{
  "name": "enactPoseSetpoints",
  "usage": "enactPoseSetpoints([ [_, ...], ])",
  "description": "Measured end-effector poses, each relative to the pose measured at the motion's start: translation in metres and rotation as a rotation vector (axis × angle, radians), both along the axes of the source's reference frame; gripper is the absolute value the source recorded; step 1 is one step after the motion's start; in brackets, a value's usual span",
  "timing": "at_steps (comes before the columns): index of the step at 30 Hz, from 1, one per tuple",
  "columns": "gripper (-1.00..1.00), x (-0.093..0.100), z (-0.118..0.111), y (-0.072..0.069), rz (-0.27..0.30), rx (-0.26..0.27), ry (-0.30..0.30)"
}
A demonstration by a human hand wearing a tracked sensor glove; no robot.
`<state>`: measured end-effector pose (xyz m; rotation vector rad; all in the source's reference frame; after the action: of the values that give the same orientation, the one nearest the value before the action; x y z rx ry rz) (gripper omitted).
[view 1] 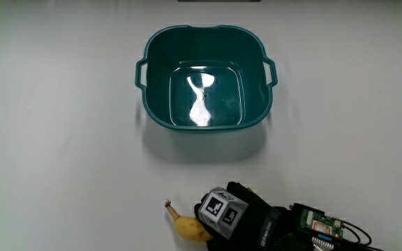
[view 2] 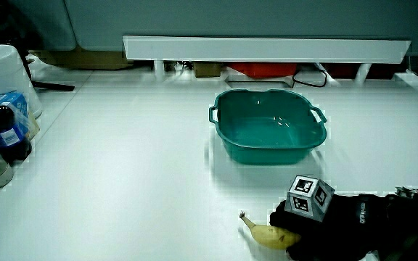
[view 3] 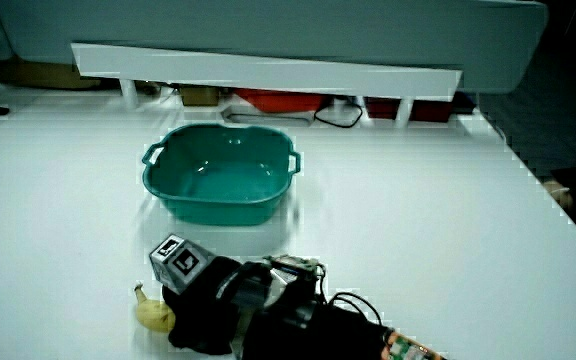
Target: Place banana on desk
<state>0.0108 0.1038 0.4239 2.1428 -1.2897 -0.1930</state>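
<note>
A yellow banana [view 1: 188, 226] lies on the white table near the person's edge, its stem end pointing away from the hand; it also shows in both side views [view 2: 269, 233] [view 3: 152, 312]. The gloved hand [view 1: 237, 217] rests over the banana's other end and covers that half. Its fingers curl around the fruit. The patterned cube [view 1: 221, 208] sits on the back of the hand. In a side view the hand [view 2: 339, 225] presses low against the table, and the forearm [view 3: 298, 320] carries a small device with wires.
A teal plastic basin [view 1: 148, 77] with two handles stands farther from the person than the banana, with nothing in it. Bottles [view 2: 4, 130] and a white bucket [view 2: 2, 69] stand at one table edge. A low white partition [view 2: 267, 49] closes the table.
</note>
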Motion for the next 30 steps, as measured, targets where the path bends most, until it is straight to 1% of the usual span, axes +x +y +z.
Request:
enactPoseSetpoints([
  [2,0.0,-0.001,-0.001,0.0,0.006,-0.001,0.003],
  [4,0.0,-0.002,0.001,0.004,0.003,0.022,0.019],
  [5,0.0,-0.002,0.0,0.005,0.007,0.038,0.013],
  [6,0.0,-0.002,-0.001,0.006,0.011,0.043,0.018],
  [9,-0.1,-0.002,0.003,0.008,0.018,0.055,0.047],
  [10,-0.14,-0.002,0.005,0.01,0.01,0.063,0.062],
  [11,-0.17,-0.002,0.005,0.009,0.012,0.066,0.071],
  [12,-0.21,-0.001,0.009,0.011,0.011,0.066,0.084],
  [13,-0.24,-0.002,0.005,0.01,0.013,0.071,0.064],
  [14,-0.28,-0.002,0.007,0.011,0.006,0.067,0.069],
  [15,-0.31,-0.002,0.009,0.011,0.012,0.068,0.078],
  [16,-0.34,-0.001,0.008,0.01,0.012,0.059,0.069],
  [17,-0.38,-0.001,0.008,0.01,0.008,0.06,0.066],
  [18,-0.41,-0.001,0.007,0.009,0.012,0.07,0.076],
  [19,-0.45,-0.001,0.01,0.01,0.005,0.057,0.08],
  [20,-0.48,0.0,0.008,0.009,0.005,0.063,0.069],
  [22,-0.55,0.002,0.011,0.009,0.003,0.075,0.086],
  [24,-0.62,0.006,0.01,0.006,0.015,0.059,0.063],
  [26,-0.69,0.01,0.006,0.003,0.022,0.061,0.057],
  [27,-0.72,0.012,0.007,0.001,0.03,0.048,0.053],
  [28,-0.76,0.015,0.007,-0.001,0.039,0.052,0.056],
  [30,-0.83,0.02,-0.001,-0.007,0.066,0.048,0.034],
])
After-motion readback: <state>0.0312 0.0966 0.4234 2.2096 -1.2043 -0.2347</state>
